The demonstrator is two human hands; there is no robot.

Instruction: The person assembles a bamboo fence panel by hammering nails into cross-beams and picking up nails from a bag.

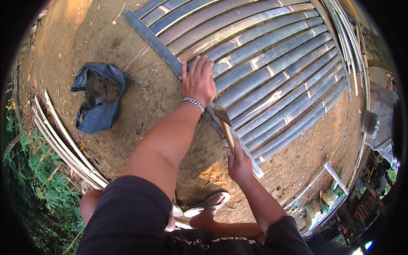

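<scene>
A panel of bamboo slats [265,74] lies on the ground before me, its long strips set side by side across a crosspiece [155,42] along the near left edge. My left hand [199,80], with a chain bracelet at the wrist, rests flat on the slat ends at that crosspiece, fingers stretched out. In my right hand [240,165] is a hammer [230,138], gripped by its wooden handle. Its dark metal head is over the crosspiece, just below my left wrist; whether it touches cannot be told.
A black plastic bag [117,106] lies opened on the dirt at left. Pale bamboo poles [70,153] are beside green plants at far left, and more long strips [346,40] lie past the panel's far right end. My sandalled foot [208,208] is close below the panel.
</scene>
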